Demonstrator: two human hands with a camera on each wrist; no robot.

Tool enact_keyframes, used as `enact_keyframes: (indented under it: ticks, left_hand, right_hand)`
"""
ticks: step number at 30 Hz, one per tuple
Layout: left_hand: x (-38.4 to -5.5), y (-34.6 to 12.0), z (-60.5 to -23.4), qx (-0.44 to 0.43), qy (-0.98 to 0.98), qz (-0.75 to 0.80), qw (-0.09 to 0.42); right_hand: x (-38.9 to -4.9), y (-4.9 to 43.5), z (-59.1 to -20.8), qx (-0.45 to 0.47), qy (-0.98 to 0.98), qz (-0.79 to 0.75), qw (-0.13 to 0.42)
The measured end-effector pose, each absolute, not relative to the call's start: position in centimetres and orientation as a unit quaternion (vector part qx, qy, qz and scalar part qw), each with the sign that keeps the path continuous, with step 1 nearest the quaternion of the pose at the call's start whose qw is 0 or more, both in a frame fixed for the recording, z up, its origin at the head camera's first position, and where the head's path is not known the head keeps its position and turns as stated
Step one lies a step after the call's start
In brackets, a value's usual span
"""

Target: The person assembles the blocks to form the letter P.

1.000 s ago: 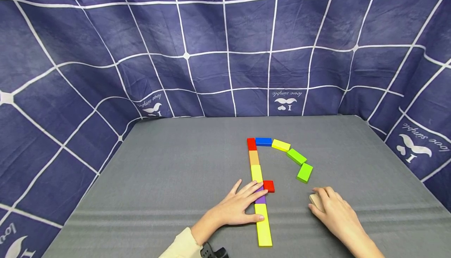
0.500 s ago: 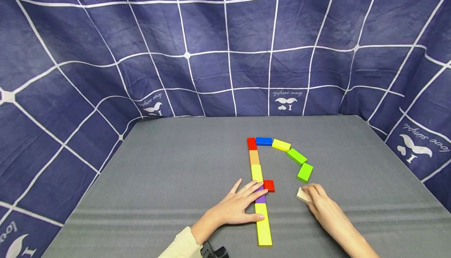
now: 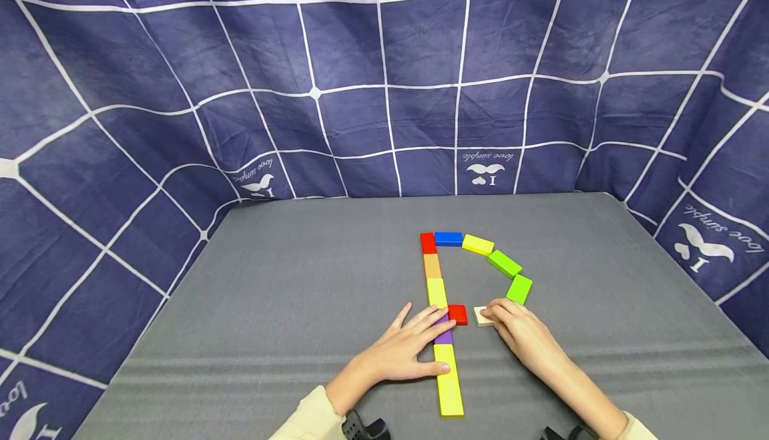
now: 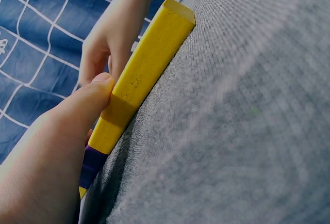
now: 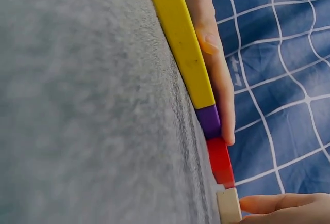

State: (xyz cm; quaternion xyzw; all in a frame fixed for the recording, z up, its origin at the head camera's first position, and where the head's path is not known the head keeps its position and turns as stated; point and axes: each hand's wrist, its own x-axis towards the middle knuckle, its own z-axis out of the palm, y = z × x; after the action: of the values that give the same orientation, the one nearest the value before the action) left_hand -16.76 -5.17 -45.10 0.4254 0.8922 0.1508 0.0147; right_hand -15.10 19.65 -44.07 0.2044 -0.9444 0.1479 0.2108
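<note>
My left hand (image 3: 404,352) lies with spread, straight fingers over a column of flat wooden blocks. Its thumb touches the long yellow block (image 3: 450,393) at the near end, and its fingers rest around the purple block (image 3: 443,338). In the right wrist view, a cream block (image 5: 229,206) is at the fingertips of my right hand (image 5: 289,208). My right hand holds this block by its right part, just right of the small red block (image 3: 458,315), with a narrow gap between them. A green block (image 3: 519,289) is partly hidden behind the right hand.
Farther up the column come yellow (image 3: 436,292), orange (image 3: 432,266) and red (image 3: 428,243) blocks. Blue (image 3: 448,239), yellow (image 3: 478,245) and green (image 3: 504,264) blocks curve rightward from its top. A grey cloth (image 3: 270,306) covers the table; a blue checked curtain (image 3: 360,119) surrounds it.
My right hand has carried the cream block leftward and slightly away from me, from the right side to near the small red block. My left hand has stayed in place.
</note>
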Motion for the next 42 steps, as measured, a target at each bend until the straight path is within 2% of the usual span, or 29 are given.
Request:
enact_keyframes:
  ticks: [12,19,24,27,42]
  left_hand:
    - [-16.7,-5.0,-45.3,0.427,0.891,0.15,0.014]
    - [-16.7,-5.0,-45.2,0.433,0.889,0.145,0.004]
    - [-16.8,-5.0,-45.1,0.434,0.889,0.146,0.002]
    - [-16.8,-5.0,-45.1,0.434,0.889,0.146,0.002]
    - [-16.8,-5.2,-45.2,0.43,0.89,0.151,0.006]
  right_hand:
    - [-16.3,18.8,-44.2,0.21,-0.937,0.187,0.207]
    - [-16.6,21.6,-43.4,0.087,-0.944,0.241,0.206]
    - [-16.6,23.8,-43.5,0.027,-0.959,0.249,0.136]
    - [-16.9,24.2,-43.8,0.027,-0.962,0.251,0.109]
    - [-17.6,23.6,-44.7,0.038,-0.96,0.251,0.121]
